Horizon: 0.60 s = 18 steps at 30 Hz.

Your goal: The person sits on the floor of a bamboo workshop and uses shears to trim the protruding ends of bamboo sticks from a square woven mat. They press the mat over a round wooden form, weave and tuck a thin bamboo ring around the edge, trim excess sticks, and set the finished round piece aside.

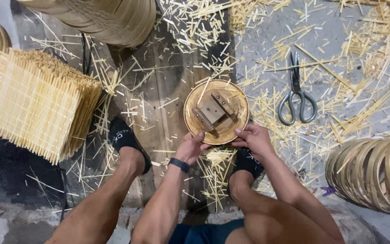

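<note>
Round bamboo lid [216, 112] with a small wooden block [214, 110] on top is lying on the floor between the person's feet. Left hand [190, 147] and right hand [254, 139] are gripping its near rim, fingers pinching the edge. Scissors [297, 92] are lying right of the lid; stacked woven mats [37, 106] left; bamboo hoops [375, 174] lower right; bamboo offcuts [267, 104] are littering the floor [163, 90] around it.

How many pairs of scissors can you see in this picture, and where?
1. The scissors lie on the grey floor among bamboo offcuts, to the right of the round wooden form that both hands hold. More could be hidden under the scraps.
</note>
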Each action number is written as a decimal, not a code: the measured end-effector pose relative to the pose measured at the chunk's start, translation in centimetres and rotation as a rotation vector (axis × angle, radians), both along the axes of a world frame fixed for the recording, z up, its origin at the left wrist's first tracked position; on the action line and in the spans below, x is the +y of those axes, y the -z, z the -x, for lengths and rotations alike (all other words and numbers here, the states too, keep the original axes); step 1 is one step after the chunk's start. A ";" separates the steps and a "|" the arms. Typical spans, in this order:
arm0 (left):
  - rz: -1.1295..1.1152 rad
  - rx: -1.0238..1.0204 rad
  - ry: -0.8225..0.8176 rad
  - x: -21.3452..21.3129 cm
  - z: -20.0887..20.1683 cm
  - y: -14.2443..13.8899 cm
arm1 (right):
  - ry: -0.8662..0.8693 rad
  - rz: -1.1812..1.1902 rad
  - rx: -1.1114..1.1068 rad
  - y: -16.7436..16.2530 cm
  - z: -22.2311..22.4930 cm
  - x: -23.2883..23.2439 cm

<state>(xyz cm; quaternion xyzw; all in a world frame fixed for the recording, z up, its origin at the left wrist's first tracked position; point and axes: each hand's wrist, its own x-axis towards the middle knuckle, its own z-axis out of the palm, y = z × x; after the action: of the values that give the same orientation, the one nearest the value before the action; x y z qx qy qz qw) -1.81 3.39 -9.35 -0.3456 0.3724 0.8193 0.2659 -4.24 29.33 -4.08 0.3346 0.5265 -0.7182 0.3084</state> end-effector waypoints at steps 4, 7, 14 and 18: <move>0.181 -0.001 0.018 2.0 -1.8 1.8 | -0.006 -0.157 0.064 1.8 -0.5 -1.2; 0.184 0.006 -0.009 2.1 -1.4 2.2 | -0.019 -0.194 0.078 2.2 -0.8 -1.3; 0.529 0.300 0.520 -5.5 5.9 -6.4 | -0.305 -0.479 0.376 -4.2 2.5 -0.1; 0.727 0.745 0.429 -1.9 5.9 -12.0 | 0.025 0.079 0.082 -7.4 4.4 -3.5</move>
<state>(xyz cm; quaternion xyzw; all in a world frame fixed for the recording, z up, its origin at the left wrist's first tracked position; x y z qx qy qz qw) -7.74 1.45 2.63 -0.0189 0.7613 0.6326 0.1409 -8.63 25.80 3.33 0.2992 0.5058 -0.7551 0.2906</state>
